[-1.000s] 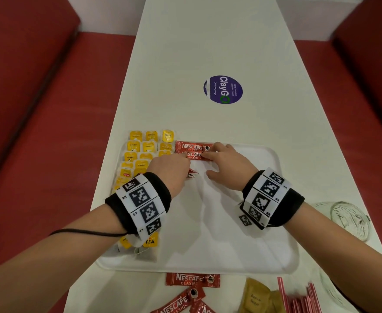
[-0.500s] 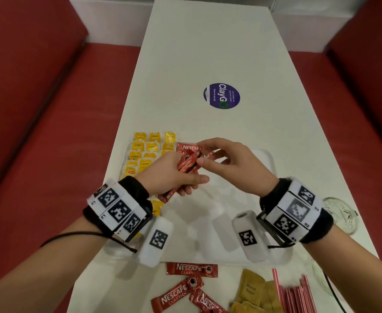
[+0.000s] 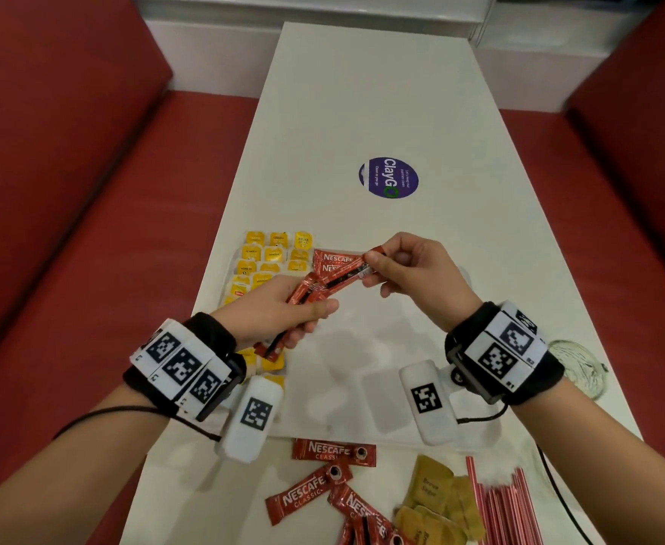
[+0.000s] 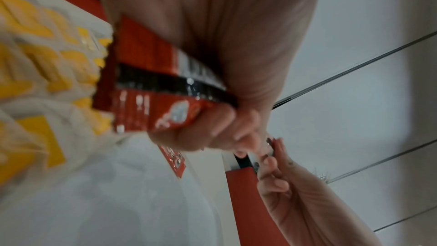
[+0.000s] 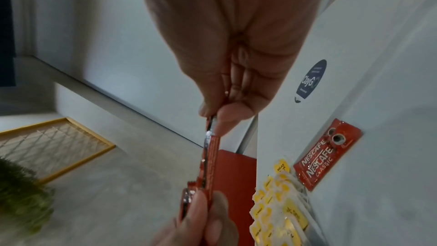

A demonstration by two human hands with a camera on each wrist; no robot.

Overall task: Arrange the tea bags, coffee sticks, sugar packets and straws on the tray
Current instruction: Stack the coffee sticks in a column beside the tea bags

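My left hand (image 3: 283,312) grips a small bunch of red coffee sticks (image 3: 307,293) above the white tray (image 3: 362,407). My right hand (image 3: 397,265) pinches the far end of one coffee stick (image 3: 346,275) that still reaches into the bunch. In the left wrist view the bunch of coffee sticks (image 4: 151,89) fills my curled left hand. In the right wrist view the pinched coffee stick (image 5: 209,158) runs edge-on from my right hand down to my left. Two coffee sticks (image 3: 332,261) lie at the tray's far edge beside rows of yellow tea bags (image 3: 271,257).
Loose coffee sticks (image 3: 323,489), brown sugar packets (image 3: 437,501) and red straws (image 3: 507,509) lie on the white table in front of the tray. A glass (image 3: 576,367) stands at the right. A purple round sticker (image 3: 389,178) is further up. Red benches flank the table.
Both hands have lifted off the tray's far edge. The left now holds a bunch of coffee sticks in the air, and the right pinches one stick and draws it out to the right.
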